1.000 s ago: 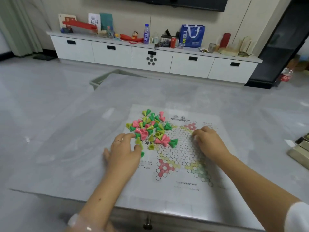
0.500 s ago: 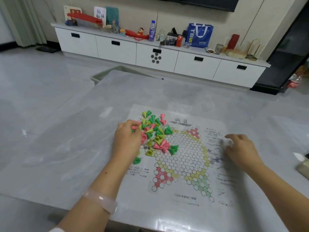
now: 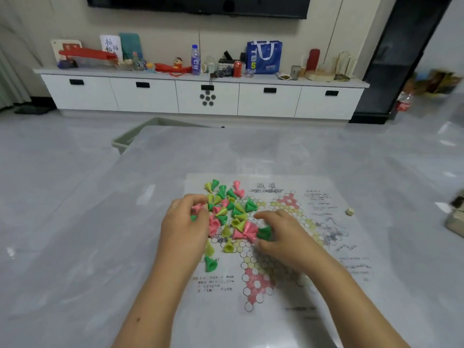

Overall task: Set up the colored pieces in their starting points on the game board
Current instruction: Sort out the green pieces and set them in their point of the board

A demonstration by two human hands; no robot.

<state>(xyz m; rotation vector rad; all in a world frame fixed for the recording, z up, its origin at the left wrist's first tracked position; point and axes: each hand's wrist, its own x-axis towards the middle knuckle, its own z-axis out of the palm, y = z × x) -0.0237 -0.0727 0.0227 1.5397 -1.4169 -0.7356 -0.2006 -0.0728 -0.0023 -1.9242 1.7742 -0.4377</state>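
A paper game board printed with a hexagon star lies flat on the grey table. A heap of cone-shaped pieces in pink, dark green and yellow-green covers the board's upper left part. My left hand sits at the heap's left edge, its fingers curled round a pink piece. My right hand is at the heap's lower right, thumb and fingers pinching a dark green piece. One green cone lies apart below the heap, beside my left wrist.
A small pale die lies on the board's right margin. A boxy object sits at the table's right edge. A grey bin stands beyond the table's far left corner. A white cabinet with clutter lines the wall.
My right hand came left from the board's right margin onto the heap and took hold of a green piece. My left hand stayed at the heap's left edge, closing on a pink piece.
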